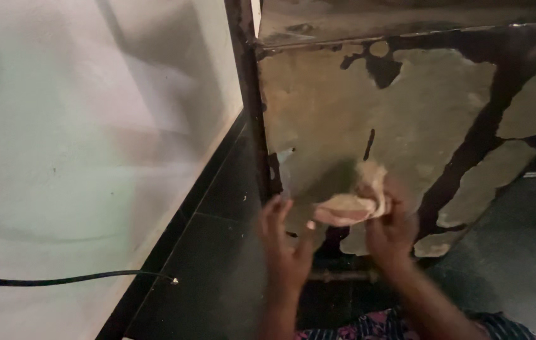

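Right hand: right hand (392, 223), lower centre, pinching a pale crumpled cloth (353, 201).
Left hand: left hand (285, 242) spread, fingers just beside the cloth.
Surface: peeling metal panel (368, 107), upper right.
Room: dark floor (211, 264); white wall (85, 145) left; black cable (72, 278), lower left.

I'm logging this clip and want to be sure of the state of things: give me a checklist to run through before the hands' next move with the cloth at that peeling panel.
1. Right hand grips the crumpled pale cloth: ok, fingers closed around it.
2. Left hand free: ok, open with fingers spread, beside the cloth; whether it touches it, cannot tell.
3. Cloth against the peeling metal panel: cannot tell, motion blur hides the contact.
4. Panel surface sound: not ok, its pale coating has flaked off in large dark patches.
5. Black cable away from the hands: ok, it lies far to the left across the white surface.
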